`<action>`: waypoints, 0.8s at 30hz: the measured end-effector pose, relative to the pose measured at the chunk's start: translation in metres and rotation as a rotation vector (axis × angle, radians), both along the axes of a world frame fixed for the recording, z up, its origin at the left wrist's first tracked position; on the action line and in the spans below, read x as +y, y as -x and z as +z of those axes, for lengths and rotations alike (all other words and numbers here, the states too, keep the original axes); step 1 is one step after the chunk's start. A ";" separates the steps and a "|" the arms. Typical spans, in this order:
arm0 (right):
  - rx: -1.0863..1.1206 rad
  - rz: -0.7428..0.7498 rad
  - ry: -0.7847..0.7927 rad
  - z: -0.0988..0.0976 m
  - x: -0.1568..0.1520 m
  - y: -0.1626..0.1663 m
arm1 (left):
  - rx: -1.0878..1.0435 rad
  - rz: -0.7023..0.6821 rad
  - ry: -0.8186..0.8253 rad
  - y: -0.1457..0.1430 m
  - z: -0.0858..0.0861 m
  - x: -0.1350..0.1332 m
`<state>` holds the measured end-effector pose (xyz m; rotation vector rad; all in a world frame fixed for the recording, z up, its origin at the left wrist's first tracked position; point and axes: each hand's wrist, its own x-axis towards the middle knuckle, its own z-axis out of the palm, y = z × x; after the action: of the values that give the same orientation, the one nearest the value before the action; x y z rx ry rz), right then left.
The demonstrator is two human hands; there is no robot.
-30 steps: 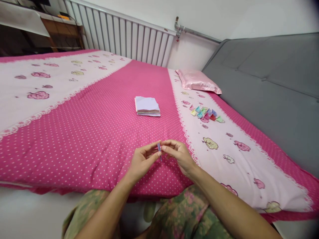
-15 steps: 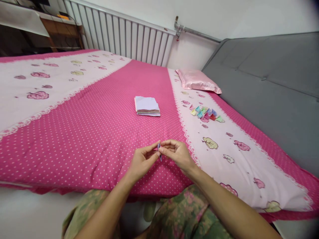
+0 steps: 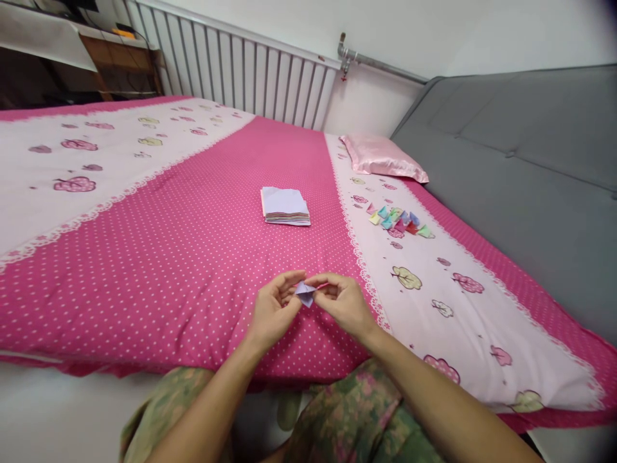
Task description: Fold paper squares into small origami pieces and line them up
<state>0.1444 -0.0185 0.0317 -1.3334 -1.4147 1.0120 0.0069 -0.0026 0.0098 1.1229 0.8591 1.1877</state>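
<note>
A small folded purple paper (image 3: 305, 294) is held up between my two hands, just above the near part of the bed. My left hand (image 3: 274, 311) pinches its left side between thumb and fingers. On the opposite side, my right hand (image 3: 346, 305) grips the paper's right corner. The paper's folds stand slightly apart, with a pointed lower tip. Farther forward lies a stack of square paper (image 3: 286, 201) with a pale lilac sheet on top. To the right sits a group of small folded papers (image 3: 400, 222) in several colours.
The pink dotted bedspread (image 3: 183, 257) has white bands with printed trees. A pink satin pillow (image 3: 380, 156) rests by the grey headboard (image 3: 520, 148). Behind the bed are a white radiator (image 3: 241, 64) and a pipe. A desk (image 3: 116, 54) stands at the far left.
The purple paper, seen edge-on and thin before, now shows its opened folds facing me. My hands have moved slightly apart, each at one side of it.
</note>
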 end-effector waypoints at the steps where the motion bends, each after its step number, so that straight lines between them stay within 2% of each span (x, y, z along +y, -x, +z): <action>1: 0.016 0.001 0.009 -0.001 0.001 0.000 | -0.013 0.003 -0.008 0.000 0.001 0.000; 8: 0.147 0.015 0.045 -0.003 0.002 -0.002 | -0.034 -0.072 -0.038 0.001 0.009 -0.002; 16: 0.244 -0.011 0.089 0.001 0.001 -0.001 | -0.074 -0.054 0.121 0.004 0.009 -0.004; 20: 0.215 -0.013 0.059 0.005 -0.001 0.000 | -0.142 -0.078 0.168 0.005 0.008 -0.004; 24: 0.153 -0.012 -0.012 0.006 -0.002 -0.002 | -0.153 -0.099 0.146 0.006 0.007 -0.003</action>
<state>0.1463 -0.0208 0.0378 -1.2274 -1.2949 1.0732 0.0013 -0.0057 0.0169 0.9329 0.7514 1.0961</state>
